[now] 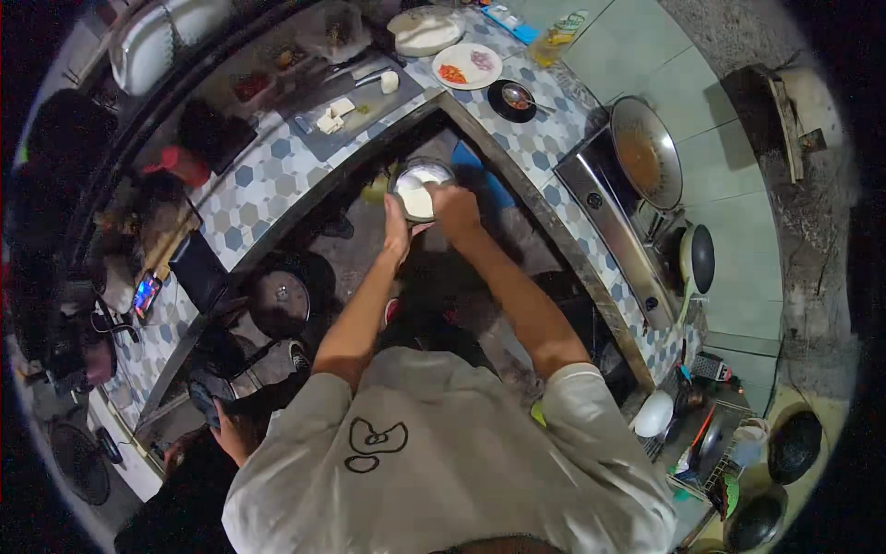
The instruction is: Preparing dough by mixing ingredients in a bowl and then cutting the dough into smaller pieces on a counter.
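Observation:
My left hand point(396, 227) holds a round metal bowl point(394, 185) from its near left side, in front of my body and off the counter. White contents point(417, 202), smooth on top, lie in the bowl. My right hand point(453, 208) is curled at the bowl's right rim; its fingertips are hidden, so whether it grips a utensil does not show. Beyond the bowl, a grey cutting board point(374, 123) on the tiled counter carries white blocks point(336, 114) and a knife point(372, 77) beside another white piece point(390, 82).
A plate point(477, 79) of chopped red and pale purple pieces stands near a black dish point(511, 111) with a spoon. Right, a wok point(647, 156) of brownish liquid sits on a gas stove point(609, 228). A seated person's hand point(232, 433) is at left. The counter's dark edge point(526, 176) borders me.

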Demonstrator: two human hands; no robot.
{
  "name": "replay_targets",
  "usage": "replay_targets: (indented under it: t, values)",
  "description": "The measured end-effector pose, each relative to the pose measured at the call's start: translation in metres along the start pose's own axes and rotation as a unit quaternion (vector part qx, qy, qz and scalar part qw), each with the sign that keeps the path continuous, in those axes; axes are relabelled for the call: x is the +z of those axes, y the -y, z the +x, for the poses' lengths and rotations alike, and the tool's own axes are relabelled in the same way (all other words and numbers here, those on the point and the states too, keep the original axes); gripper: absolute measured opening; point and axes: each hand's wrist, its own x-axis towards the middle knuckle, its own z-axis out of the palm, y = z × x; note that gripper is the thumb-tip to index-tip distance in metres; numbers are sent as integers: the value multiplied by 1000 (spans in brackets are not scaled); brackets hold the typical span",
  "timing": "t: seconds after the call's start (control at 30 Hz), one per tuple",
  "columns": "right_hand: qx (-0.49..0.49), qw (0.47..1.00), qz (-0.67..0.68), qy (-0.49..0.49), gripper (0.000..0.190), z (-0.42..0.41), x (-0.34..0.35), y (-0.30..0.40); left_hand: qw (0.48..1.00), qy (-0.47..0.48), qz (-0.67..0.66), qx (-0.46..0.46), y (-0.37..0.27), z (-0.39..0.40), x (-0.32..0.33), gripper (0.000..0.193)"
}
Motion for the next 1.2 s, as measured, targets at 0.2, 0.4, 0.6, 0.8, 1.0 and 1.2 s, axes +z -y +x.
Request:
replay_targets:
  t: [0.2, 0.4, 0.6, 0.8, 1.0, 1.2]
  values:
    - [-102, 985, -20, -139, 21, 15, -8, -5, 997, 53, -54, -23, -25, -11, 5, 84]
    - [-57, 984, -20, -168, 20, 15, 2, -27, 998, 51, -6, 48, -22, -4, 0, 82]
    - [-2, 997, 72, -36, 20, 25, -9, -16, 998, 18, -43, 33, -9, 20, -18, 73]
    - [128, 970, 141, 152, 23, 21, -7, -10, 998, 41, -27, 35, -21, -20, 17, 74]
    - [104, 990, 58, 74, 24, 12, 3, -2, 998, 26, -11, 50, -14, -3, -4, 71]
    - [56, 996, 74, -4, 24, 8, 25, -4, 995, 38, -1, 92, -15, -3, 2, 72]
